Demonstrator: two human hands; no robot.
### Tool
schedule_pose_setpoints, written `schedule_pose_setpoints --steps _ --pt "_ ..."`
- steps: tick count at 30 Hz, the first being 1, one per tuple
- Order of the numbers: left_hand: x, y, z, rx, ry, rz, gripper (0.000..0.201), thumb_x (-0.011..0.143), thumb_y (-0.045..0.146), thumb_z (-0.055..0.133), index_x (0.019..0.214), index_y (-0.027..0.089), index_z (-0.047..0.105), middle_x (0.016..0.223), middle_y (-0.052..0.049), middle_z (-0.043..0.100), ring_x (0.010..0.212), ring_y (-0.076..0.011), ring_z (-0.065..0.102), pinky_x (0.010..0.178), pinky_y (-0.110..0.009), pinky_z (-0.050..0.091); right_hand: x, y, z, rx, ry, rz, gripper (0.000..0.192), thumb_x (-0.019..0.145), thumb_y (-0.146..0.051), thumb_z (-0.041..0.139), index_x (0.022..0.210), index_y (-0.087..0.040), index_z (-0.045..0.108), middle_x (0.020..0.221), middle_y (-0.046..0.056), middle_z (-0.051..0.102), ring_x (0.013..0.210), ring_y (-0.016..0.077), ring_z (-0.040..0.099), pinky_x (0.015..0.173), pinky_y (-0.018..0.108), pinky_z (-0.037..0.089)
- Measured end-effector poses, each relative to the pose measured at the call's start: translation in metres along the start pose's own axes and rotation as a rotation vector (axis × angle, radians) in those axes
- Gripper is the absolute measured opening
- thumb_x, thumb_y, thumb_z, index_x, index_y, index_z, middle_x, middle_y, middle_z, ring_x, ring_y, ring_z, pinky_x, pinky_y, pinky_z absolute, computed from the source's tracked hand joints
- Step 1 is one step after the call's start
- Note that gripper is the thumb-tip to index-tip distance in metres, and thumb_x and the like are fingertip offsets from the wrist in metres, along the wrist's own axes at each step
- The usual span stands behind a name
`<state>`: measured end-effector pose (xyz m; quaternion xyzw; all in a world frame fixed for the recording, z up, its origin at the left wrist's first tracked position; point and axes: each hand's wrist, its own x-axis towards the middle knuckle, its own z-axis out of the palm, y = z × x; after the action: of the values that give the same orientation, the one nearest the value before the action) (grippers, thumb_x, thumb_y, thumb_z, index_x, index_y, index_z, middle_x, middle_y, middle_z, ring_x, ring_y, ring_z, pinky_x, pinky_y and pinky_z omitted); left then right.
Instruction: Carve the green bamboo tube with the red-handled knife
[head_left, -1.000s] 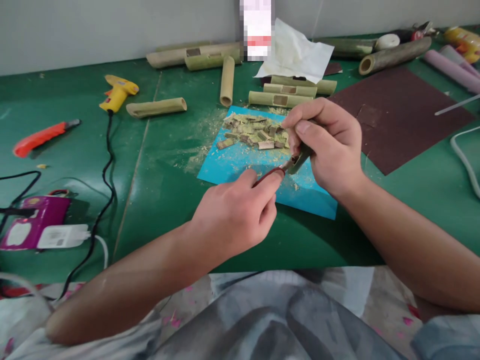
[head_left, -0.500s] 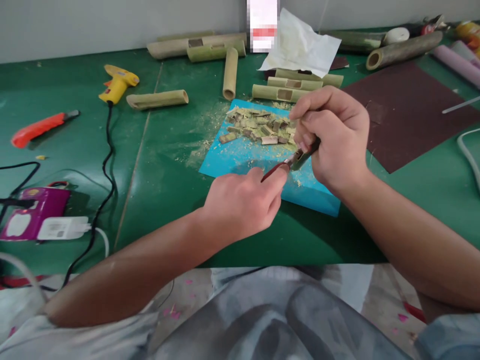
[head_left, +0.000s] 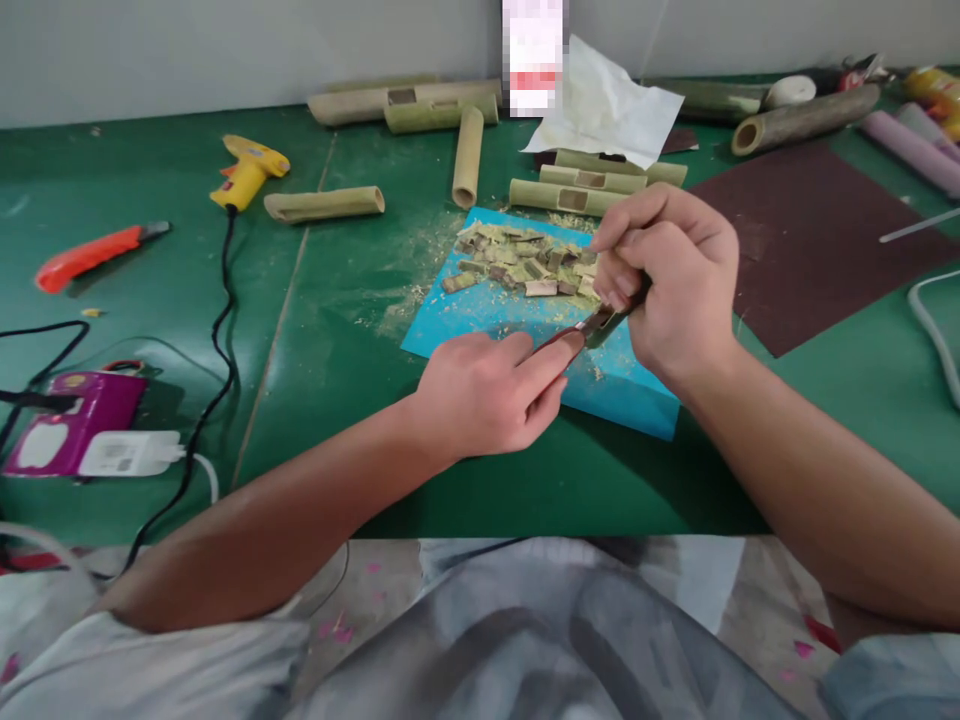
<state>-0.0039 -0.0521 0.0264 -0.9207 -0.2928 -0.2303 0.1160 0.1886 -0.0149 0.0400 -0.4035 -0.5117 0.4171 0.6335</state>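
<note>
Head view: a blue sheet point(head_left: 461, 318) bears a heap of bamboo chips point(head_left: 529, 265), partly hidden by the right hand point(head_left: 682, 290). Cut bamboo tubes point(head_left: 574, 200) lie just behind; a yellow glue gun point(head_left: 251, 172) and orange-red cutter point(head_left: 94, 258) lie well to the left. The left hand point(head_left: 491, 395) has its fingers closed on a red-handled tool point(head_left: 559, 338), its tip at the dark bamboo piece point(head_left: 600, 327) clamped in the right fingers above the sheet.

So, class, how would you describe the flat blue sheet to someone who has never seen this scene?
On the wide green tabletop, find the bare left hand and bare right hand near the middle. Partly beneath them lies a flat, bright blue sheet. Unlike the dark brown sheet to its right, it bears a heap of small, greenish-brown bamboo chips.
</note>
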Motion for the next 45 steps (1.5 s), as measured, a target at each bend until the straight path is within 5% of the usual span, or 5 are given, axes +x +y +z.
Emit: schedule_pose_setpoints --steps 6,15,24,30,45 --pt "0.001 0.011 -0.020 -0.009 -0.105 -0.140 0.036 0.099 0.031 0.055 0.130 0.026 0.075 0.072 0.001 0.073 0.055 -0.0147 0.061 0.050 -0.028 0.041 -0.003 0.003 -0.003 0.016 -0.056 0.018 0.027 0.097 -0.044 0.068 0.077 -0.029 0.059 0.054 -0.006 0.031 0.049 0.0142 0.028 0.052 0.033 0.034" --pt "0.002 0.004 -0.005 0.075 -0.138 -0.127 0.036 0.101 0.032 0.054 0.129 0.029 0.076 0.075 -0.002 0.074 0.054 -0.0150 0.059 0.051 -0.029 0.036 0.001 -0.006 0.001 0.069 0.011 0.030 0.022 0.077 -0.012 0.064 0.062 -0.028 0.062 0.048 -0.006 0.031 0.044 0.0137 0.023 0.045 0.035 0.024" --pt "-0.001 -0.013 0.020 0.093 0.029 0.013 0.038 0.107 0.035 0.049 0.128 0.026 0.079 0.065 -0.001 0.064 0.055 -0.0140 0.056 0.053 -0.028 0.033 0.010 -0.009 -0.012 0.201 0.054 0.106 0.023 0.061 -0.004 0.054 0.057 -0.025 0.062 0.049 -0.006 0.028 0.045 0.0117 0.018 0.047 0.031 0.020" --pt "0.006 -0.017 0.033 0.019 -0.017 0.003 0.043 0.110 0.040 0.043 0.132 0.025 0.076 0.073 -0.004 0.067 0.058 -0.0150 0.057 0.055 -0.029 0.037 0.017 -0.008 -0.026 0.263 0.149 0.132 0.018 0.059 -0.008 0.057 0.056 -0.025 0.059 0.051 -0.005 0.023 0.048 0.0123 0.016 0.050 0.030 0.018" --pt "0.006 -0.016 0.031 0.060 0.063 0.000 0.039 0.112 0.040 0.047 0.139 0.031 0.073 0.076 -0.002 0.064 0.057 -0.0136 0.053 0.054 -0.030 0.035 0.024 -0.020 -0.036 0.493 0.227 0.344 0.020 0.070 -0.006 0.044 0.060 -0.022 0.047 0.052 -0.006 0.016 0.043 0.0087 0.017 0.045 0.024 0.024"
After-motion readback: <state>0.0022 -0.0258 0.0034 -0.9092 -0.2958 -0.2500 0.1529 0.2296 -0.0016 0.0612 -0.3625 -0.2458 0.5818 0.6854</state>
